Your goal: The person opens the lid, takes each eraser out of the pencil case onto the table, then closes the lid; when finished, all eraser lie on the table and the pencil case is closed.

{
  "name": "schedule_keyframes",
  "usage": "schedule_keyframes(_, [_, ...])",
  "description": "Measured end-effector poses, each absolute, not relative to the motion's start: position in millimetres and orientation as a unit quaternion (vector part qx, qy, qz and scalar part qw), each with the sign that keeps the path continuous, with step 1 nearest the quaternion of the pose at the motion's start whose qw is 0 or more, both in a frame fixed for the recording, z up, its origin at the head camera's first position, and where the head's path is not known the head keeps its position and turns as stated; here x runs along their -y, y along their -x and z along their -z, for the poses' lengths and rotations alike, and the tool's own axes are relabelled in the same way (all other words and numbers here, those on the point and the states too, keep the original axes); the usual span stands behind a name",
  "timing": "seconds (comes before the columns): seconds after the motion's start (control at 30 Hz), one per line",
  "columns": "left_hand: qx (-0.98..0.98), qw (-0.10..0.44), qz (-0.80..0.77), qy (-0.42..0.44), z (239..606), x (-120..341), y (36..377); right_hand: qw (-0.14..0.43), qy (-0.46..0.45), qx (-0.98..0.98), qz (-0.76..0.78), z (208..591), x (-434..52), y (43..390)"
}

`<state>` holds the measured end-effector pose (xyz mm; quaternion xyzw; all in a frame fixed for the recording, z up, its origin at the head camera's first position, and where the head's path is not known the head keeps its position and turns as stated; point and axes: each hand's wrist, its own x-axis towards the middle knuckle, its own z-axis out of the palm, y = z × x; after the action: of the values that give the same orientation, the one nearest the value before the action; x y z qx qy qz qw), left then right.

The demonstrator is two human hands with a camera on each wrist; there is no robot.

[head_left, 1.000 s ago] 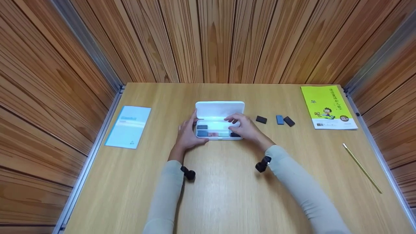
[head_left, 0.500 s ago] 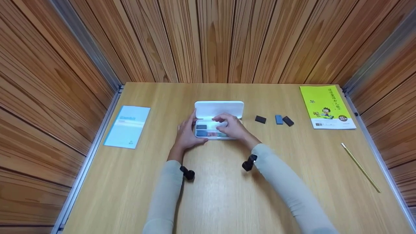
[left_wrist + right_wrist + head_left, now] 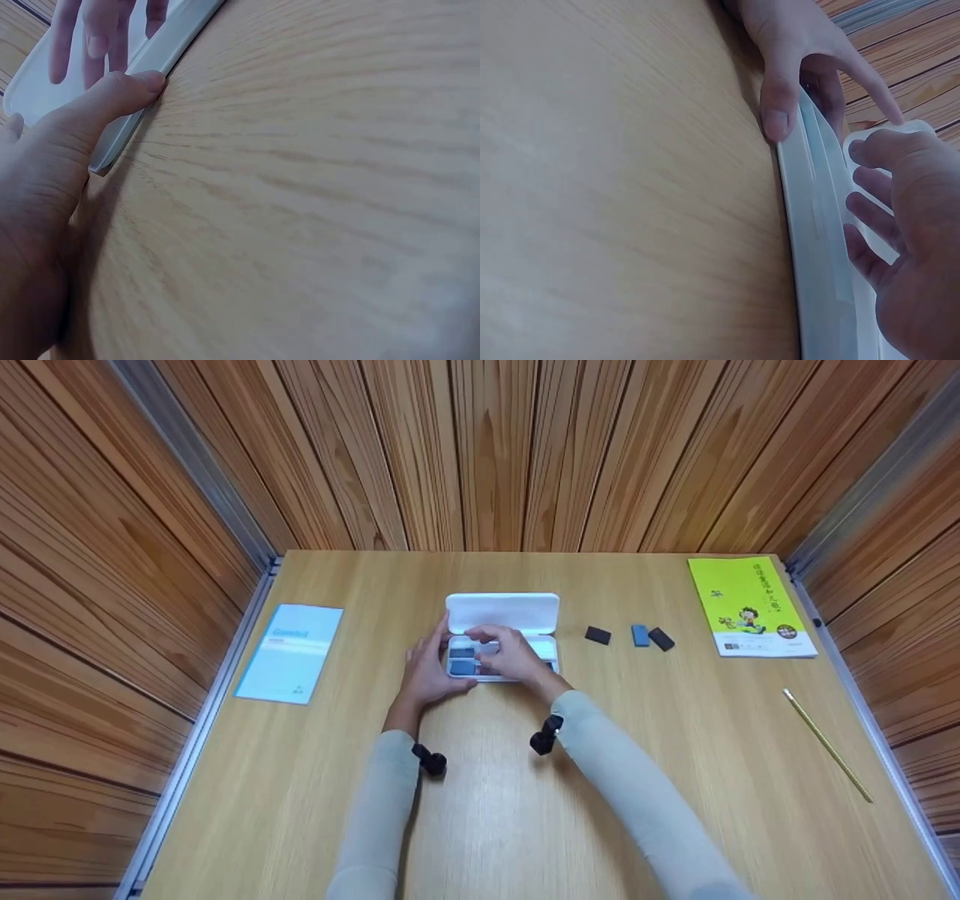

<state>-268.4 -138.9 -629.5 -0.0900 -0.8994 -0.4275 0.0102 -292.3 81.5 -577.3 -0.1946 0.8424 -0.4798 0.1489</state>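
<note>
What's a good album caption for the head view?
On a wood-grain tabletop, left hand gripping an open white rectangular plastic-looking case, right hand over it.

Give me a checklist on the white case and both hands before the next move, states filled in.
1. Lid up: ok, it stands open.
2. Case steadied: ok, the left hand grips its left end.
3. Right hand free: ok, nothing shows in its fingers.
4. Lid's way clear: not ok, the right hand is over the tray.
5. Blocks all inside: not ok, three lie on the table.
6. Contents beneath the right hand: cannot tell, hidden.
</note>
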Motion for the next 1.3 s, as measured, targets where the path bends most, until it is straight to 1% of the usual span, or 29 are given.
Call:
schedule_keyframes(0.27, [0.896,0.017,0.434,0.096,630,143,268,0.156,0.191,-0.845,0.474,580,-63,289])
schedule_keyframes(0.5, [0.894,0.018,0.436,0.1,633,141,268,0.157,0.198,-0.846,0.47,586,-58,286])
schedule_keyframes(0.6, [0.893,0.015,0.438,0.099,632,141,268,0.149,0.207,-0.849,0.463,595,-59,290])
schedule_keyframes(0.73, [0.895,0.008,0.435,0.095,631,142,269,0.124,0.226,-0.851,0.457,599,-59,292])
schedule_keyframes(0.8, [0.894,0.001,0.439,0.092,629,142,269,0.121,0.225,-0.853,0.455,598,-59,292])
schedule_keyframes(1.0, [0.888,-0.028,0.449,0.091,625,145,270,0.145,0.205,-0.853,0.457,599,-59,294])
schedule_keyframes(1.17, [0.883,-0.038,0.458,0.094,623,148,269,0.166,0.198,-0.854,0.451,588,-57,290])
schedule_keyframes(1.3, [0.88,-0.041,0.462,0.096,622,149,269,0.171,0.194,-0.86,0.441,584,-56,289])
